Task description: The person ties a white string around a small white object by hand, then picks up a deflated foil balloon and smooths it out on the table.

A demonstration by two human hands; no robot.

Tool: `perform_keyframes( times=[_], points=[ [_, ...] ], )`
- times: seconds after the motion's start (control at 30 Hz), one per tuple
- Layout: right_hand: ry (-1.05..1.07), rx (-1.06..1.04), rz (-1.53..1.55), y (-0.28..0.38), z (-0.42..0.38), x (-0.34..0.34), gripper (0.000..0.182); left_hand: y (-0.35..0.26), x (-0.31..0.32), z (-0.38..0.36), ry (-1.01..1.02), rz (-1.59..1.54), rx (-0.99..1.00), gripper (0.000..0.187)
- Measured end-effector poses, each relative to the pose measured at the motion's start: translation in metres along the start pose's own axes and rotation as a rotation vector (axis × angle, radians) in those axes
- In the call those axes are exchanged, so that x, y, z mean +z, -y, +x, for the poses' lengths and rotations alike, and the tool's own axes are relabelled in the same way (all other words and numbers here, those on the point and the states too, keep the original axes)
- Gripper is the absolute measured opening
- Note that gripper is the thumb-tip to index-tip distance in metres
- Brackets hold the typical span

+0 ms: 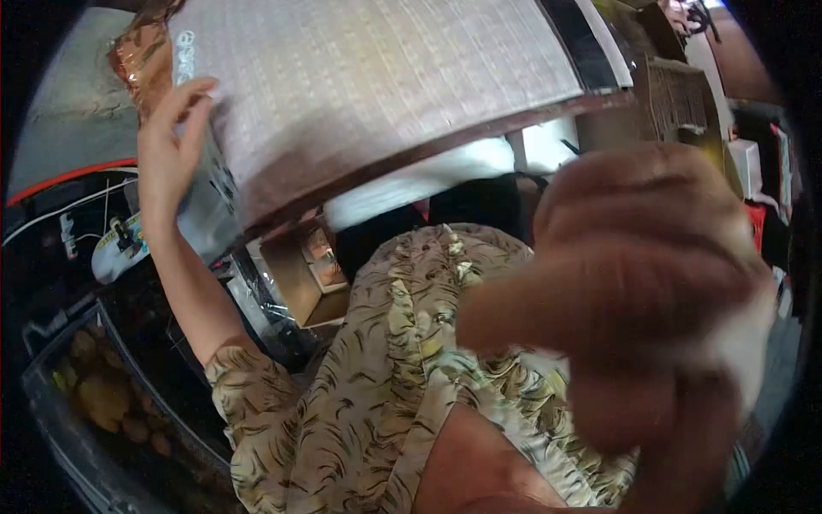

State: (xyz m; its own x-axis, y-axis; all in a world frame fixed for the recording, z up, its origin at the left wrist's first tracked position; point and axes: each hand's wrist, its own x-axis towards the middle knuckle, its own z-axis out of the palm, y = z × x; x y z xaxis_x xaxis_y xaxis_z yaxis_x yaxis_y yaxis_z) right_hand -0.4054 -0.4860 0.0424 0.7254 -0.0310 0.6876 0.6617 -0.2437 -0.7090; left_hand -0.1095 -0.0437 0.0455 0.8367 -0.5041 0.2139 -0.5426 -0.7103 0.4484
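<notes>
Sheet (377,86): a large, pale, finely patterned panel with a dark lower edge, raised and tilted across the top of the view, above the person's lap. The left hand (171,146) is lifted to the sheet's left end; its fingers lie spread against the face near that edge, flat on the surface, not curled round it, so this grip is a press, not a clamp. The right hand (634,300) sits close to the lens, blurred; whether its grip is closed or holds anything cannot be told. For good control, the sheet likely needs support at both ends, since one-sided pressure may let it twist. A dark bin (94,403) of brownish lumps sits lower left
</notes>
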Motion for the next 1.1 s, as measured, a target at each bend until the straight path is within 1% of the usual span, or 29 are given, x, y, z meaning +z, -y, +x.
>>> perform_keyframes(
  times=[0.03, 0.07, 0.13, 0.17, 0.2, 0.27, 0.3, 0.33, 0.37, 0.4, 0.43, 0.47, 0.5, 0.53, 0.57, 0.6, 0.63, 0.67, 0.7, 0.73, 0.77, 0.8, 0.83, 0.87, 0.93, 0.97, 1.0, 1.07, 1.1],
  points=[
    [-0.013, 0.005, -0.024, 0.011, -0.008, 0.002, 0.025, -0.020, 0.002, -0.017, 0.056, -0.030, 0.041, 0.022],
    [-0.022, 0.007, -0.043, 0.019, -0.015, 0.005, 0.025, -0.036, 0.008, -0.035, 0.060, -0.030, 0.040, 0.022],
    [-0.026, -0.025, -0.083, 0.102, -0.033, 0.086, 0.025, -0.058, 0.030, -0.062, 0.218, -0.133, 0.014, 0.019],
    [-0.037, -0.014, -0.093, 0.081, -0.046, 0.018, 0.025, -0.068, 0.038, -0.078, 0.280, -0.156, -0.013, 0.018],
    [-0.044, -0.022, -0.109, 0.091, -0.032, 0.078, 0.024, -0.077, 0.050, -0.088, 0.323, -0.180, -0.032, 0.017],
    [-0.058, -0.051, -0.145, 0.074, -0.040, 0.036, 0.024, -0.082, 0.086, -0.113, 0.337, -0.367, -0.028, 0.018],
    [-0.063, -0.052, -0.156, 0.115, -0.066, 0.030, 0.024, -0.085, 0.104, -0.123, 0.360, -0.378, -0.044, 0.019],
    [-0.065, -0.052, -0.162, 0.029, -0.027, 0.010, 0.024, -0.085, 0.123, -0.130, 0.381, -0.389, -0.064, 0.019],
    [-0.066, -0.051, -0.167, 0.051, -0.048, -0.013, 0.024, -0.080, 0.145, -0.139, 0.402, -0.409, -0.128, 0.020],
    [-0.068, -0.052, -0.181, 0.054, -0.053, -0.027, 0.024, -0.072, 0.169, -0.146, 0.423, -0.433, -0.183, 0.021],
    [-0.066, -0.055, -0.201, 0.041, -0.048, -0.049, 0.024, -0.064, 0.196, -0.155, 0.324, -0.373, -0.117, 0.020],
    [-0.062, -0.060, -0.220, 0.033, -0.035, -0.024, 0.024, -0.057, 0.218, -0.161, 0.221, -0.313, -0.055, 0.018],
    [-0.055, -0.068, -0.237, 0.042, -0.041, -0.045, 0.024, -0.053, 0.236, -0.162, 0.209, -0.320, -0.063, 0.018],
    [-0.048, -0.067, -0.254, 0.042, -0.022, 0.014, 0.024, -0.050, 0.251, -0.166, 0.172, -0.354, -0.065, 0.017],
    [-0.037, -0.062, -0.270, 0.025, -0.009, 0.021, 0.024, -0.052, 0.261, -0.171, 0.137, -0.390, -0.070, 0.017],
    [-0.028, -0.067, -0.286, 0.025, 0.004, 0.063, 0.024, -0.055, 0.264, -0.173, 0.126, -0.399, -0.082, 0.017],
    [-0.022, -0.069, -0.304, 0.025, 0.008, 0.065, 0.024, -0.059, 0.265, -0.174, 0.128, -0.462, -0.164, 0.017],
    [-0.014, 0.216, -0.251, 0.018, 0.005, 0.080, 0.031, -0.063, 0.264, -0.176, 0.134, -0.523, -0.246, 0.018],
    [0.097, 0.195, -0.301, -0.010, 0.002, 0.083, 0.028, -0.070, 0.257, -0.173, 0.182, -0.516, -0.299, 0.021],
    [0.158, 0.350, -0.299, -0.025, -0.005, 0.090, 0.027, -0.067, 0.262, -0.174, 0.174, -0.519, -0.305, 0.021],
    [0.234, 0.463, -0.331, -0.044, -0.016, 0.091, 0.027, -0.063, 0.272, -0.176, 0.154, -0.464, -0.262, 0.020],
    [0.249, 0.548, -0.301, -0.063, -0.030, 0.095, 0.026, -0.058, 0.282, -0.177, 0.132, -0.409, -0.219, 0.019],
    [0.323, 0.565, -0.312, -0.079, -0.040, 0.094, 0.025, -0.055, 0.291, -0.178, 0.091, -0.424, -0.228, 0.014],
    [0.362, 0.695, -0.315, -0.084, -0.044, 0.098, 0.024, -0.052, 0.296, -0.178, 0.085, -0.430, -0.238, 0.014],
    [0.398, 0.675, -0.304, -0.109, -0.063, 0.107, 0.023, -0.046, 0.301, -0.179, 0.096, -0.364, -0.193, 0.008],
    [0.423, 0.726, -0.289, -0.111, -0.063, 0.112, 0.023, -0.045, 0.301, -0.178, 0.089, -0.366, -0.200, 0.008],
    [0.432, 0.727, -0.288, -0.118, -0.067, 0.116, 0.023, -0.044, 0.301, -0.178, 0.079, -0.368, -0.201, 0.007],
    [0.528, 0.687, -0.313, -0.138, -0.077, 0.122, 0.024, -0.045, 0.299, -0.179, 0.072, -0.374, -0.203, 0.007],
    [0.551, 0.730, -0.323, -0.144, -0.078, 0.127, 0.024, -0.043, 0.298, -0.178, 0.071, -0.474, -0.276, 0.007]
  ],
)
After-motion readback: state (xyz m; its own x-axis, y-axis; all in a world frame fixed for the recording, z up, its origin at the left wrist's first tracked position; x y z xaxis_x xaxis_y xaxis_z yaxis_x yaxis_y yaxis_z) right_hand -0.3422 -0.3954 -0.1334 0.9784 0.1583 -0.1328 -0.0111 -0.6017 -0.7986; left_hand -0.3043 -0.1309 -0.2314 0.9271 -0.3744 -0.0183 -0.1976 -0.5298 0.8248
